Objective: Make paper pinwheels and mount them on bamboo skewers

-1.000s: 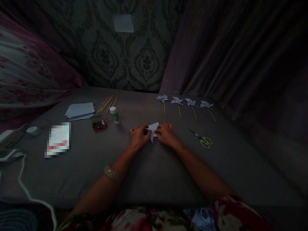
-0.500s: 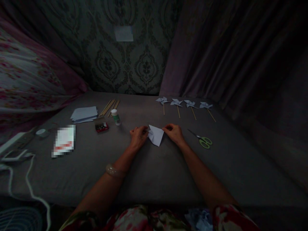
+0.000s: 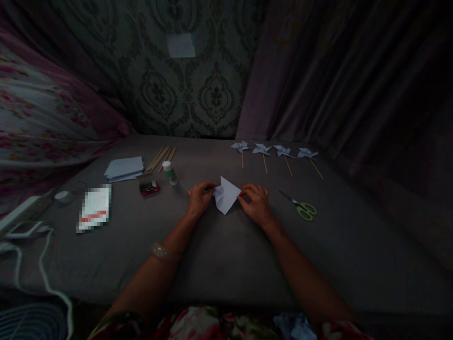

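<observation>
A white paper square, partly folded, lies on the grey cloth surface in front of me. My left hand pinches its left corner with closed fingers. My right hand grips the right corner, fingers curled. A pale bangle sits on my left wrist.
Green-handled scissors lie right of my right hand. Several finished paper pinwheels on sticks line the back. A glue bottle, a small red box, wooden sticks and a paper stack sit at the left.
The paper went from bunched between my hands to spread out wider as my hands moved apart; it now sits turned slightly, still held at both corners.
</observation>
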{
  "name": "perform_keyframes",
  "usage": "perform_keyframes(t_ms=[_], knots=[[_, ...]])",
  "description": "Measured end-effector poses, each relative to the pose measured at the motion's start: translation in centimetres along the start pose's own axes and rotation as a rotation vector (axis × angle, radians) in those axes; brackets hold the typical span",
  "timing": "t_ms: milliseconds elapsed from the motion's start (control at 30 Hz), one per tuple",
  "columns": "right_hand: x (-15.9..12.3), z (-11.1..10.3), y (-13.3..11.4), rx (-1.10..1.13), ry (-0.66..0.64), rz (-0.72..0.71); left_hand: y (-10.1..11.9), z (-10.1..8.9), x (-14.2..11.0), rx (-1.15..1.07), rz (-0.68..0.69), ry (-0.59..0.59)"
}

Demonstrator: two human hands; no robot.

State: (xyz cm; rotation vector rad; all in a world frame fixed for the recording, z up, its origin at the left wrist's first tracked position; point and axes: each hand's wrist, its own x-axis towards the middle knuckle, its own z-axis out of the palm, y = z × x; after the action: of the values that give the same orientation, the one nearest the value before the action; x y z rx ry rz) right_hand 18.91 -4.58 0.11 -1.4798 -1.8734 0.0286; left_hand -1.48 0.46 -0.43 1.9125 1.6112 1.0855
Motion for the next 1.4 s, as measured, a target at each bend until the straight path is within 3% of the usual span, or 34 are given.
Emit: perform_keyframes(t_ms=[200,500,733,1100,1400], knots=[[-0.3,0.2,-0.2,-0.029,0.023,-0.051,-0.4,0.5,0.5,-0.029,-0.002,-0.003],[-0.9,0.6,-0.5,-0.028,-0.098,-0.115,-0.1,1.1,1.3,-0.013,0.047,-0.102],[-1.0,0.7,-0.5,-0.022,-0.150,-0.077,0.5,0.2,0.2,0.136,0.154,0.000],[-1.2,0.8,-1.3,0.050,-0.274,-0.107,0.9,-0.3,-1.7,0.328,0.348,-0.284],[-1.1,1.4,-0.5,0.007,-0.296,-0.291,0.5,-0.3,-1.8,0.359,0.394,-0.301]])
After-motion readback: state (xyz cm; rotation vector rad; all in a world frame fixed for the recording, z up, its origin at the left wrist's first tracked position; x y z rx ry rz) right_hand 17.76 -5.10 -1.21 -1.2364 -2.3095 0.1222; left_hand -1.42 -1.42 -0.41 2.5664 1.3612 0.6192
